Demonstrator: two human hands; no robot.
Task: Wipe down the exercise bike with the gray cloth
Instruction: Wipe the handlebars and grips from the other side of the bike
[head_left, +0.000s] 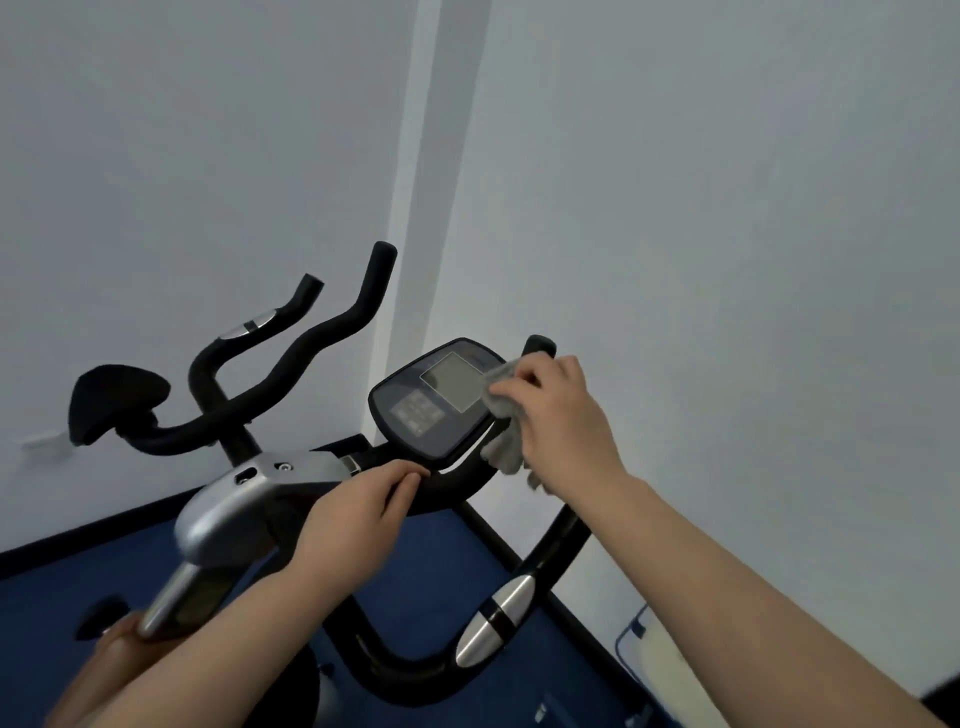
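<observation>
The right hand (558, 415) is gripping the cloth (501, 415), its fingers curled over the bunched fabric and pressing it against the right edge of the console (434, 400), just beside the grey screen (454, 382); a loose fold of the cloth is hanging below the hand, over the bar. The left hand (358, 506) is resting on the black handlebar (452, 480) just near and left of the console, fingers curled over the bar and holding it. The bike (244, 499) is standing in a corner of white walls (675, 208) on a blue floor (426, 566). Its silver pulse pad (496, 618) is showing on the near bar, below the right forearm. Farther left, a second set of black bars (332, 327) is rising toward the wall.
</observation>
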